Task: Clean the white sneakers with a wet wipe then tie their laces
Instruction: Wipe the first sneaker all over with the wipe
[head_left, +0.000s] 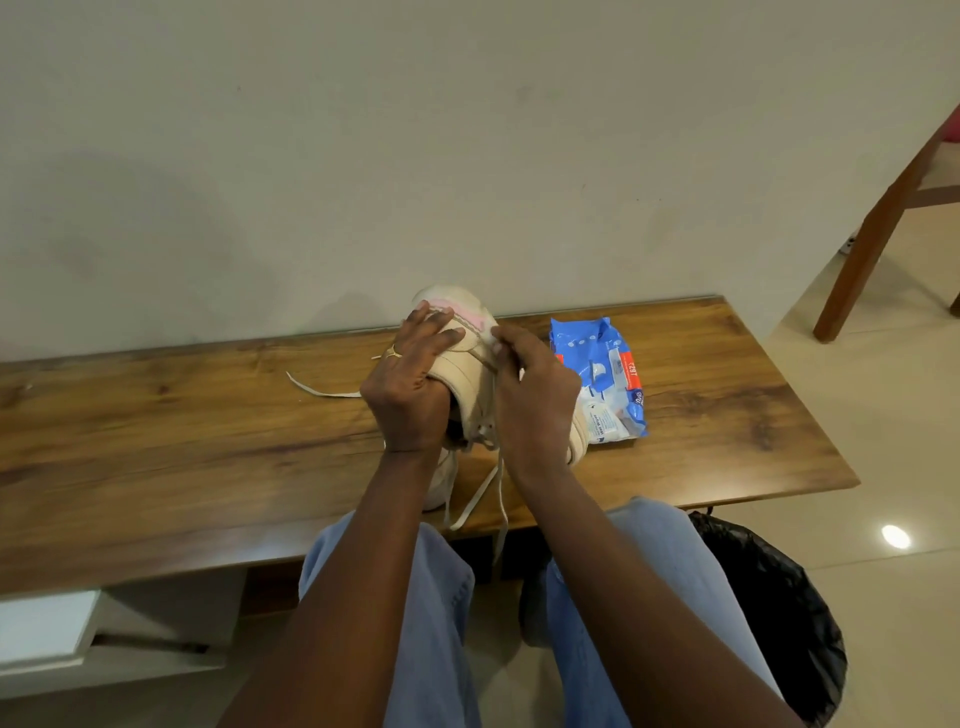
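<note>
The sneaker (470, 364), pale with a pink patch at its heel, is held up off the wooden table (208, 441) between both hands, heel end pointing away towards the wall (467, 130). The left hand (410, 379), a ring (392, 353) on one finger, lies over the sneaker's upper side with its fingers spread and wrapped over the heel end, fingertips reaching the pink patch. The right hand (535, 395) grips the opposite side, its fingers curled in against the heel edge; whether a wipe is pinched under them cannot be told. The laces (488, 493) hang untied from the sneaker, down past the table's near edge. A second sneaker (441, 483) rests on the table just below the left wrist, mostly hidden by it, and a stray lace end (322, 389) lies flat on the wood to the left. Just beside the right hand, on the table, lies a blue pack of wet wipes (608, 364). The person sits in blue jeans (441, 623), a bin with a black bag (779, 597) stands on the tiled floor by the right knee, and a wooden chair leg (872, 244) shows at far right.
</note>
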